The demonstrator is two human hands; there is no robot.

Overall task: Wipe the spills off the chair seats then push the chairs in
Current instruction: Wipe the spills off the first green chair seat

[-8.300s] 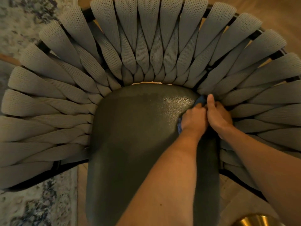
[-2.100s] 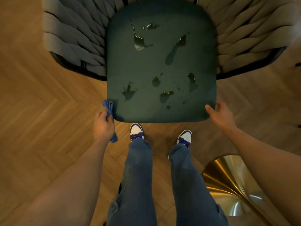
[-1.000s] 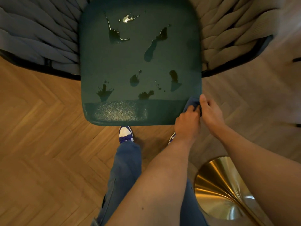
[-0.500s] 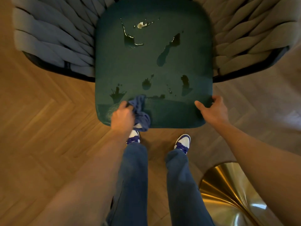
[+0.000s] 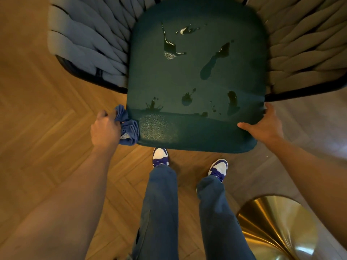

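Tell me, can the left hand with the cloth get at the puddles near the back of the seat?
Probably yes. The left hand grips the cloth at the seat's front left corner, and nothing lies between it and the puddles.

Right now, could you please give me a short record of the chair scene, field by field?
seat: dark green chair seat, front strip looks wiped
spills: several dark puddles on the middle and back of the seat
cloth: blue cloth, bunched at the seat's front left corner
left hand: left hand grips the cloth
right hand: right hand rests on the seat's front right corner
chair back: grey woven straps around the seat
floor: herringbone wood floor
other: gold base at lower right
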